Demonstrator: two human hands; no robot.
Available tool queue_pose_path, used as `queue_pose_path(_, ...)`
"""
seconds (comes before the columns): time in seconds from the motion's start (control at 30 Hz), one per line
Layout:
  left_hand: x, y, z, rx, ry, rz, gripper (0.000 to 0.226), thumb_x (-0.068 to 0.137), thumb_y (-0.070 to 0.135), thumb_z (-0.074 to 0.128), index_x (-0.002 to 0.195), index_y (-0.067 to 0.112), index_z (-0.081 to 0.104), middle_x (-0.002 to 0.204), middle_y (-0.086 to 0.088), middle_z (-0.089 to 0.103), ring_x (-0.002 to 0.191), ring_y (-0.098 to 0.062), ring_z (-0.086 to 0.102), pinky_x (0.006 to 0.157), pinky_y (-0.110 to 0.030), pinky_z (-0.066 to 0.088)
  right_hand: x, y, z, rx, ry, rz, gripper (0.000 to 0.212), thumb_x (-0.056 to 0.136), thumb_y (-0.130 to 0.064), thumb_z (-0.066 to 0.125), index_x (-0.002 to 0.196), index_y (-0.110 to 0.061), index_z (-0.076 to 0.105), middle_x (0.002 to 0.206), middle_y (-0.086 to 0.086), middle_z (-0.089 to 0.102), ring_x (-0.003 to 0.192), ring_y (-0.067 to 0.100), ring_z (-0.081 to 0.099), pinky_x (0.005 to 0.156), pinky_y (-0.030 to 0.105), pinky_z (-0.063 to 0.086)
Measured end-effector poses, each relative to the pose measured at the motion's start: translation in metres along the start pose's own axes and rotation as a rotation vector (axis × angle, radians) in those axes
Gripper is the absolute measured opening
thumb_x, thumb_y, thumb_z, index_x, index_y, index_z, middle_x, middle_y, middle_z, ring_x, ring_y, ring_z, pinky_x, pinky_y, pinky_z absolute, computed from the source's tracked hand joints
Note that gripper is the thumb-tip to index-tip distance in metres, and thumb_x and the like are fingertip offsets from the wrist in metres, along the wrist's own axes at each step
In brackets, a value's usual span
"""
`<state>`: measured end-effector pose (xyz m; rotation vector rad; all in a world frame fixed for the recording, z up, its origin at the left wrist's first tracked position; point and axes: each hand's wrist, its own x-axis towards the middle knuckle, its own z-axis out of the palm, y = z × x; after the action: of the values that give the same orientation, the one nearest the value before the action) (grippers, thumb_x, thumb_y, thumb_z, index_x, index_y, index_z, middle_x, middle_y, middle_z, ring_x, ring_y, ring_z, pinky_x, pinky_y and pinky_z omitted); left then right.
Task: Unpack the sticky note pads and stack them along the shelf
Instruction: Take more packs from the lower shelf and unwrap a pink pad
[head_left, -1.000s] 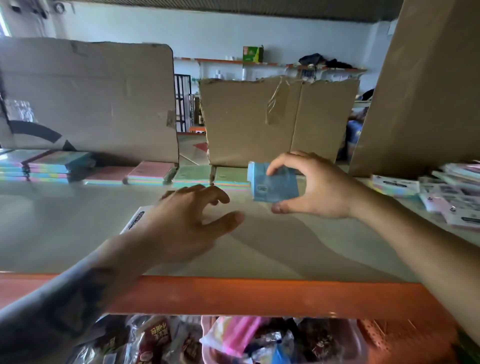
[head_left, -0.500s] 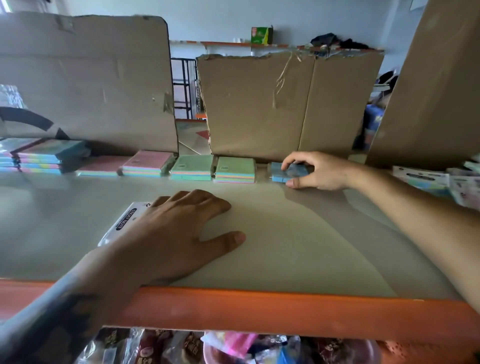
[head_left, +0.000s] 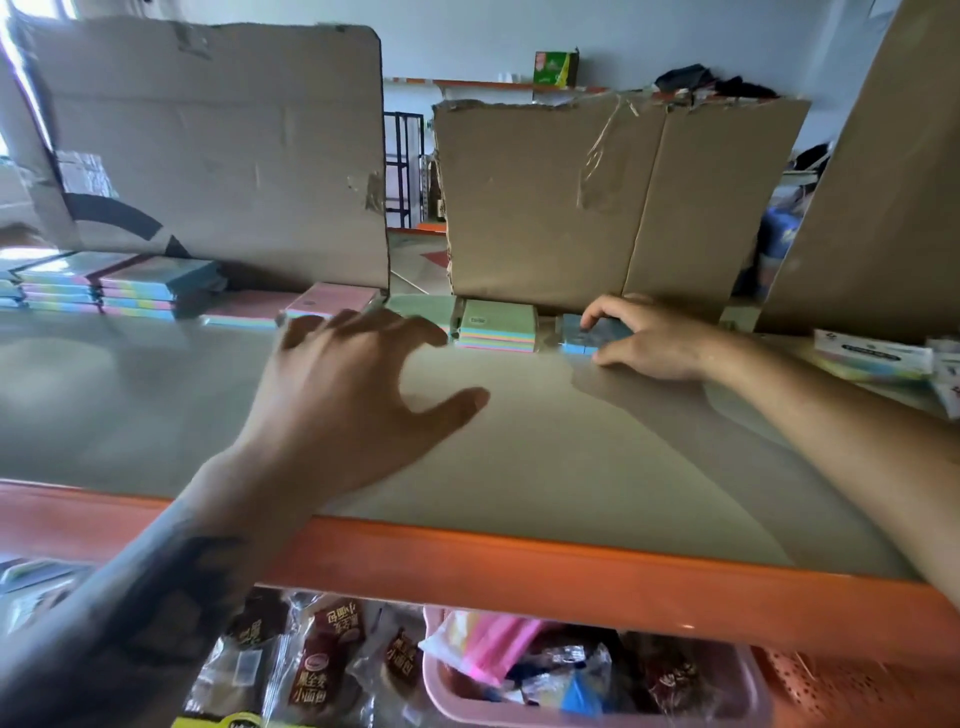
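Grey shelf edged in orange, cardboard sheets propped at twelve o'clock, blue pad laid flat, long axis indiscernible, pinched by right hand, left hand spread, holding nothing.

Shelf surface smooth, semi-matt; behind it, cardboard sheets rough, matt; below it, snack packets glossy plastic
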<state>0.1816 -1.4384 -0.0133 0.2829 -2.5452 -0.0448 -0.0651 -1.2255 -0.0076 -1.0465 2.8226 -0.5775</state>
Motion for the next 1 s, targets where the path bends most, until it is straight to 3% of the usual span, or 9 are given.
queue_pose_path(0.07, -0.004, -0.008, -0.011, 0.047, 0.031, -0.12, 0.081, 0.068, 0.096, 0.038, 0.123, 0.04, 0.06, 0.126, 0.008, 0.067, 0.115, -0.024, 0.062, 0.097, -0.043, 0.045, -0.006, -0.006, -0.004, -0.076, 0.051, -0.012, 0.039, 0.083, -0.036, 0.074, 0.118, -0.04, 0.058, 0.131, -0.003, 0.045, 0.126, 0.018, 0.044, 0.109, 0.037, 0.037)
queue_pose_path(0.23, -0.026, -0.026, -0.02, 0.127, -0.217, -0.303, 0.105, 0.053, 0.106, 0.028, 0.138, 0.047, 0.041, 0.142, 0.008, 0.055, 0.125, -0.024, 0.055, 0.098, -0.044, 0.041, -0.028, -0.036, -0.009, -0.16, 0.174, -0.201, 0.055, 0.072, -0.062, 0.063, 0.123, -0.042, 0.053, 0.133, -0.008, 0.047, 0.13, 0.019, 0.045, 0.114, 0.046, 0.036)
queue_pose_path(0.4, -0.026, -0.031, -0.016, -0.084, -0.25, -0.316, 0.085, 0.056, 0.079, 0.054, 0.134, 0.046, 0.047, 0.132, 0.003, 0.061, 0.118, -0.026, 0.057, 0.093, -0.038, 0.047, -0.046, -0.07, 0.002, -0.207, 0.135, -0.394, 0.067, 0.068, -0.073, 0.047, 0.127, -0.042, 0.057, 0.137, -0.013, 0.049, 0.132, 0.018, 0.044, 0.114, 0.048, 0.032)
queue_pose_path(0.6, -0.019, -0.018, -0.018, -0.549, -0.225, -0.312, 0.069, 0.049, 0.056, 0.071, 0.117, 0.048, 0.06, 0.117, 0.02, 0.063, 0.095, -0.013, 0.064, 0.08, -0.032, 0.052, -0.054, -0.087, 0.022, -0.159, 0.16, -0.663, 0.055, 0.081, -0.058, 0.066, 0.13, -0.035, 0.058, 0.129, -0.011, 0.06, 0.124, 0.016, 0.053, 0.105, 0.052, 0.044)
queue_pose_path(0.67, -0.016, -0.014, -0.017, -0.784, -0.178, -0.288, 0.059, 0.046, 0.051, 0.072, 0.104, 0.039, 0.066, 0.11, 0.01, 0.069, 0.086, -0.021, 0.069, 0.077, -0.039, 0.057, -0.059, -0.091, 0.025, -0.118, 0.196, -0.733, 0.055, 0.082, -0.054, 0.068, 0.131, -0.031, 0.06, 0.128, -0.01, 0.063, 0.122, 0.014, 0.056, 0.105, 0.042, 0.045)
queue_pose_path(0.73, -0.015, -0.006, -0.018, -1.004, -0.159, -0.281, 0.046, 0.051, 0.041, 0.072, 0.094, 0.023, 0.07, 0.096, -0.005, 0.073, 0.074, -0.025, 0.064, 0.067, -0.04, 0.048, -0.063, -0.095, 0.028, -0.046, 0.238, -0.808, 0.048, 0.086, -0.046, 0.071, 0.128, -0.024, 0.064, 0.121, -0.006, 0.067, 0.113, 0.012, 0.061, 0.099, 0.033, 0.047)
queue_pose_path(0.83, -0.015, 0.004, -0.022, -1.137, -0.172, -0.303, 0.031, 0.063, 0.032, 0.068, 0.08, 0.006, 0.065, 0.075, -0.017, 0.057, 0.07, -0.022, 0.05, 0.068, -0.037, 0.035, -0.067, -0.099, 0.027, 0.106, 0.254, -0.8, 0.031, 0.093, -0.044, 0.068, 0.115, -0.022, 0.07, 0.099, -0.008, 0.073, 0.092, 0.006, 0.067, 0.083, 0.035, 0.053)
queue_pose_path(0.93, -0.014, -0.001, -0.021, -1.217, -0.228, -0.274, 0.064, 0.071, 0.051, 0.067, 0.094, -0.008, 0.058, 0.08, -0.018, 0.052, 0.076, -0.025, 0.049, 0.077, -0.043, 0.035, -0.071, -0.099, 0.026, 0.372, 0.105, -0.699, 0.018, 0.091, -0.035, 0.074, 0.103, -0.022, 0.07, 0.082, -0.004, 0.071, 0.075, 0.011, 0.067, 0.074, 0.044, 0.054)
queue_pose_path(1.0, -0.016, -0.006, -0.017, -1.242, -0.264, -0.246, 0.061, 0.079, 0.05, 0.071, 0.107, -0.004, 0.063, 0.093, -0.009, 0.067, 0.085, -0.023, 0.062, 0.081, -0.043, 0.044, -0.072, -0.099, 0.024, 0.501, 0.04, -0.67, 0.015, 0.092, -0.033, 0.075, 0.098, -0.021, 0.069, 0.082, 0.006, 0.071, 0.074, 0.026, 0.065, 0.073, 0.05, 0.051)
